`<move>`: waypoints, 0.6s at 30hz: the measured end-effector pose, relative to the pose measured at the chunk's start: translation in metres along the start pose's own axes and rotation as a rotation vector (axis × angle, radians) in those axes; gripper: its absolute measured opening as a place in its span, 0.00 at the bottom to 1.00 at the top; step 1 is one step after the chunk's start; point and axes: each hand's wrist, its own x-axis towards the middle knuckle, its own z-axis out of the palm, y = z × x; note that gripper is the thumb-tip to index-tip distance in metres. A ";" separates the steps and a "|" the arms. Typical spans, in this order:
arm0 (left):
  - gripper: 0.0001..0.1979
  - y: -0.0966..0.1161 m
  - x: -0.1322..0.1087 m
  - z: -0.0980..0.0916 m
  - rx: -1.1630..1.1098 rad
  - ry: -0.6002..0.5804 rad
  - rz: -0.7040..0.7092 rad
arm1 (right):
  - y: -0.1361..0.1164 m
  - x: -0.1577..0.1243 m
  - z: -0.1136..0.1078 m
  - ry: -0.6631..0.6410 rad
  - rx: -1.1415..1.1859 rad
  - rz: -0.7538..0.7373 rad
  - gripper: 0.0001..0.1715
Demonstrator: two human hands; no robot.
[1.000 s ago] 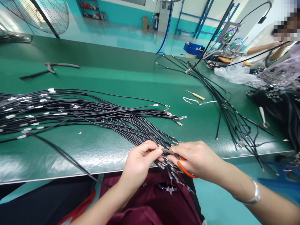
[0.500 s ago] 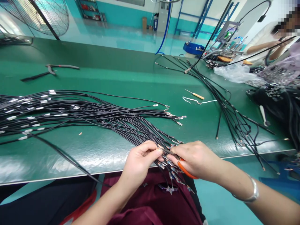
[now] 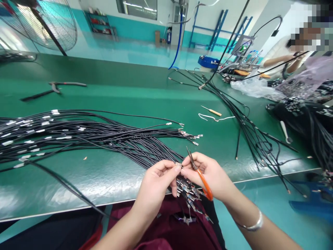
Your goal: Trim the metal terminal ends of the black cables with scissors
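Note:
My left hand (image 3: 160,177) is closed, its thumb and forefinger pinching the metal-tipped end of a black cable (image 3: 178,165) above the table's front edge. Facing it, my right hand (image 3: 208,170) brings its thumb and fingertips to the same cable end. Tucked in that right hand are small orange-handled scissors (image 3: 204,183), their dark blades pointing up and away. Below both hands, several metal cable terminals (image 3: 191,194) hang over the edge above my lap. The bundle of black cables (image 3: 125,133) stretches left across the table; my fingers partly hide the pinched tip.
Pliers (image 3: 54,86) lie at the back left of the green table (image 3: 117,97). A wooden-handled awl (image 3: 214,112) and a white tie (image 3: 217,119) lie right of centre. More black cables (image 3: 241,128) spread on the right. Beyond, a co-worker (image 3: 278,52) sits near plastic bags.
My right hand has turned the scissors upright, blades now away from the cable tip, and its fingertips have moved in to the cable end. My left hand keeps its pinch. The view has tilted up slightly.

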 end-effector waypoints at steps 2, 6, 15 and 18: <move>0.09 0.000 0.002 0.003 -0.055 0.001 -0.009 | 0.001 0.003 0.003 -0.002 0.064 0.023 0.17; 0.08 0.000 0.002 0.006 -0.146 0.002 -0.030 | 0.000 0.006 0.002 0.054 0.097 0.006 0.18; 0.08 0.001 0.008 0.005 -0.409 -0.138 -0.083 | -0.006 0.008 0.000 -0.040 0.300 0.055 0.23; 0.06 0.001 0.009 0.003 -0.395 -0.147 -0.096 | -0.004 0.008 0.000 -0.028 0.284 0.063 0.23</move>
